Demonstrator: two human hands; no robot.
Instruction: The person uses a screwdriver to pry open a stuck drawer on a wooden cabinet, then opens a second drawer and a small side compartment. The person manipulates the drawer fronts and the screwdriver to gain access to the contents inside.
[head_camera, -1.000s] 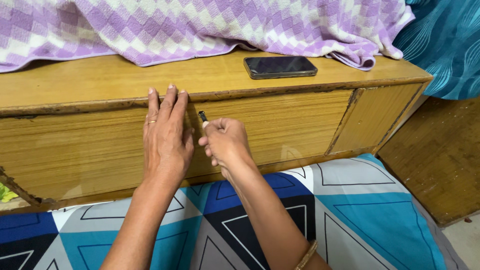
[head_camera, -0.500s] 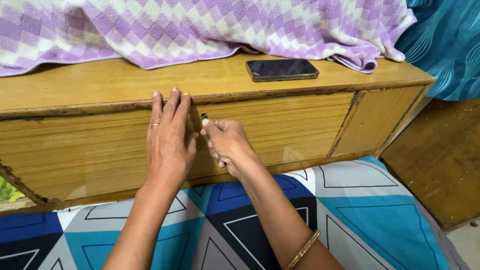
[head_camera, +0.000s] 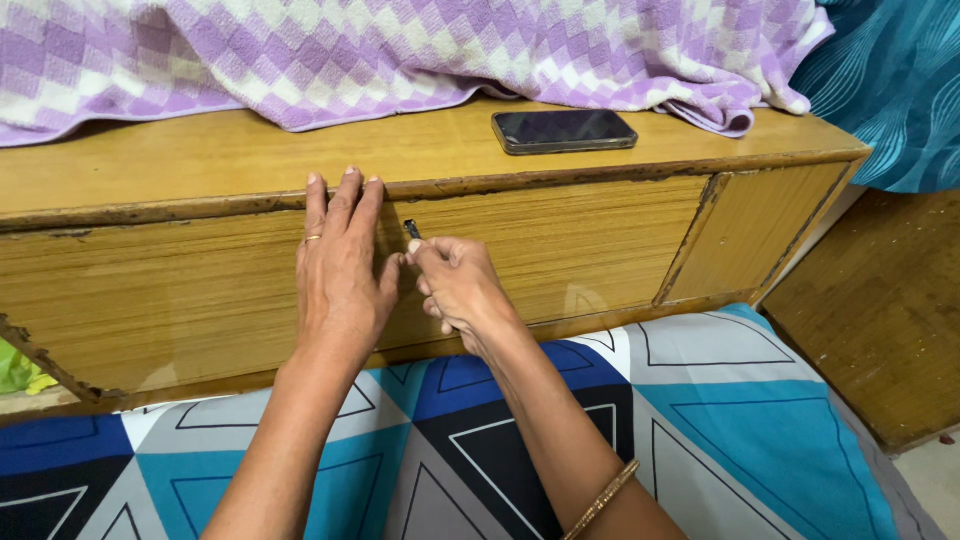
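Nearest lies a bedsheet (head_camera: 720, 420) (blue, black and grey triangles). Above it, the left hand (head_camera: 342, 275) presses flat, fingers spread, on the wooden panel (head_camera: 560, 245). Just beside it, the right hand (head_camera: 460, 285) pinches a small dark key (head_camera: 411, 229) against the panel. Farther back: phone (head_camera: 563, 130), purple blanket (head_camera: 400, 50).

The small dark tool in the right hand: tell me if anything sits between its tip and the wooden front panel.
Nothing visible does. The small dark tool, pinched in the right hand, points at the wooden front panel; the left hand lies flat just beside it.
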